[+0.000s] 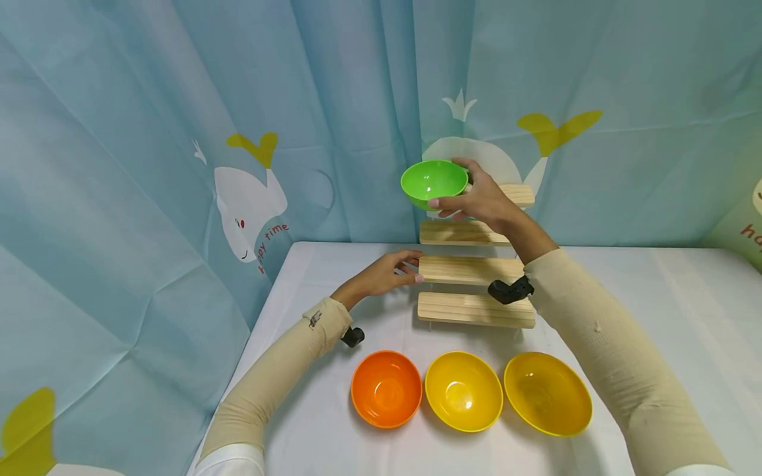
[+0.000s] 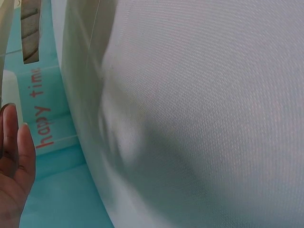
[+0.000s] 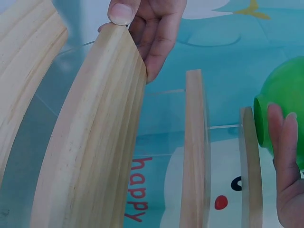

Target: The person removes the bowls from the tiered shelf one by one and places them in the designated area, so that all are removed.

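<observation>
My right hand (image 1: pixel 485 201) grips a bright green bowl (image 1: pixel 433 178) by its right side, thumb in front and fingers round the back. The bowl is upright, over the left part of the top step of a wooden stepped rack (image 1: pixel 470 270). Seen in the right wrist view, the bowl's foot is right at the top plank (image 3: pixel 251 171). My left hand (image 1: pixel 387 272) pinches the left end of a middle plank (image 3: pixel 95 123), its thumb on the upper face. In the left wrist view only part of the left hand (image 2: pixel 16 166) appears at the edge.
In front of the rack, an orange bowl (image 1: pixel 387 389), a yellow bowl (image 1: pixel 464 391) and a darker yellow bowl (image 1: pixel 548 394) stand in a row on the white tablecloth (image 1: pixel 673 311). A light blue curtain (image 1: pixel 357 99) with whale prints hangs close behind the rack and along the left.
</observation>
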Demonstrator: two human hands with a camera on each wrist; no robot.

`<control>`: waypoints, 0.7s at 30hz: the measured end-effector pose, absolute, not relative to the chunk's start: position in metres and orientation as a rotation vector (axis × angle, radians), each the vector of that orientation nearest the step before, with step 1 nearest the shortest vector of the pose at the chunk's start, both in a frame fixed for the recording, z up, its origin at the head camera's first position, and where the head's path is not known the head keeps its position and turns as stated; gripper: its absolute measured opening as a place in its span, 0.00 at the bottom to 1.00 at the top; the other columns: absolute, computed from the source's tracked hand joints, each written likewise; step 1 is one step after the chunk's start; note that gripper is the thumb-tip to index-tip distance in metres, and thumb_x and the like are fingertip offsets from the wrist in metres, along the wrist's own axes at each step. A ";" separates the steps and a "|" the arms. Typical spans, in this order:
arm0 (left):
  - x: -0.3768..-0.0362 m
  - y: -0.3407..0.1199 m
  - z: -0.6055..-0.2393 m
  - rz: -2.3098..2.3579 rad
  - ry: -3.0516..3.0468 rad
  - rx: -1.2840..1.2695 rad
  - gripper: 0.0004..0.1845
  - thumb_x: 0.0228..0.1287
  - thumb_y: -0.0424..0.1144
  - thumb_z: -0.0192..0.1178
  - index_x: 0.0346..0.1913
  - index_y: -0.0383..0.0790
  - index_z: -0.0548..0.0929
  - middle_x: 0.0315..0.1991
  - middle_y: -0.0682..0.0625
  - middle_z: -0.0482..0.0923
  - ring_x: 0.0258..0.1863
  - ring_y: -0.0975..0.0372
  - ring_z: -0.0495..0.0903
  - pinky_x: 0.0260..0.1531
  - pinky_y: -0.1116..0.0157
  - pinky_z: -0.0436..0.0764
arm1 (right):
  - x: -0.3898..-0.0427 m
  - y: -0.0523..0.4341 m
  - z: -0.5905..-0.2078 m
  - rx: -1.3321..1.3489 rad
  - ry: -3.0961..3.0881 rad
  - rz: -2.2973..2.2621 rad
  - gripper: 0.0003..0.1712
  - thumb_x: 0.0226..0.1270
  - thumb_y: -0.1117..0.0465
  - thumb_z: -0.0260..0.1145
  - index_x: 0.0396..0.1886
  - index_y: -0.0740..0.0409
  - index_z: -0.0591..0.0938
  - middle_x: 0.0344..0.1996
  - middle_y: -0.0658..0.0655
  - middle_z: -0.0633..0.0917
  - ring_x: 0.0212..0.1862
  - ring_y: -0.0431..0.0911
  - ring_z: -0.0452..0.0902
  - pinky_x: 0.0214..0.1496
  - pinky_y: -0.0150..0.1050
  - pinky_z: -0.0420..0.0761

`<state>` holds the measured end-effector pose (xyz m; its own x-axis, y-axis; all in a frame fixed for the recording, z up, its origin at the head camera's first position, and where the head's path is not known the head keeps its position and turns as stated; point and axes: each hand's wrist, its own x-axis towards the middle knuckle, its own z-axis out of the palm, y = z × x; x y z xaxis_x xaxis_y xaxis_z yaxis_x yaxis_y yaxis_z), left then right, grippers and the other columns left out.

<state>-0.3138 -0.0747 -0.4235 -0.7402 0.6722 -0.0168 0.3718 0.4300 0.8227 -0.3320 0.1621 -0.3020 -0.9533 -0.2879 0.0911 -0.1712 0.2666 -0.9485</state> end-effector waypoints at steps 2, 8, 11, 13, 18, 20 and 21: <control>-0.314 -0.075 -0.423 1.225 2.344 0.900 0.29 0.65 0.46 0.60 0.68 0.45 0.67 0.58 0.47 0.72 0.50 0.61 0.76 0.43 0.66 0.79 | -0.331 0.163 -0.302 -0.443 2.429 -1.783 0.59 0.52 0.53 0.76 0.75 0.46 0.46 0.48 0.66 0.79 0.39 0.59 0.84 0.41 0.52 0.82; -0.315 -0.073 -0.423 1.229 2.349 0.918 0.29 0.65 0.45 0.60 0.67 0.44 0.68 0.58 0.46 0.73 0.50 0.59 0.77 0.43 0.66 0.79 | -0.327 0.170 -0.300 -0.456 2.442 -1.759 0.60 0.51 0.53 0.76 0.75 0.43 0.46 0.54 0.63 0.73 0.38 0.54 0.85 0.41 0.52 0.82; -0.315 -0.072 -0.423 1.231 2.353 0.923 0.29 0.65 0.45 0.61 0.67 0.44 0.68 0.58 0.46 0.73 0.50 0.59 0.77 0.43 0.66 0.79 | -0.324 0.174 -0.298 -0.464 2.428 -1.774 0.60 0.52 0.55 0.76 0.75 0.44 0.46 0.56 0.61 0.69 0.38 0.53 0.85 0.39 0.51 0.82; -0.314 -0.071 -0.423 1.225 2.357 0.923 0.29 0.65 0.44 0.61 0.68 0.44 0.67 0.58 0.46 0.73 0.51 0.59 0.77 0.44 0.67 0.78 | -0.321 0.178 -0.297 -0.469 2.419 -1.787 0.59 0.52 0.57 0.75 0.75 0.44 0.47 0.57 0.61 0.67 0.37 0.53 0.85 0.38 0.50 0.83; -0.305 -0.071 -0.408 1.202 2.336 0.943 0.29 0.66 0.41 0.60 0.68 0.38 0.66 0.59 0.41 0.72 0.53 0.54 0.76 0.45 0.67 0.78 | -0.311 0.184 -0.293 -0.511 2.441 -1.766 0.57 0.53 0.61 0.75 0.75 0.45 0.48 0.58 0.60 0.66 0.37 0.51 0.83 0.33 0.47 0.83; -0.300 -0.072 -0.399 1.202 2.327 0.954 0.29 0.67 0.39 0.59 0.68 0.35 0.66 0.58 0.39 0.71 0.53 0.51 0.76 0.45 0.66 0.78 | -0.307 0.186 -0.291 -0.537 2.456 -1.757 0.56 0.52 0.61 0.75 0.74 0.45 0.49 0.58 0.60 0.66 0.37 0.51 0.81 0.32 0.46 0.83; -0.298 -0.072 -0.395 1.207 2.323 0.958 0.29 0.67 0.38 0.59 0.67 0.33 0.65 0.58 0.38 0.71 0.53 0.50 0.76 0.45 0.66 0.78 | -0.304 0.187 -0.290 -0.546 2.461 -1.755 0.56 0.52 0.62 0.75 0.74 0.44 0.50 0.58 0.60 0.66 0.37 0.51 0.81 0.32 0.46 0.83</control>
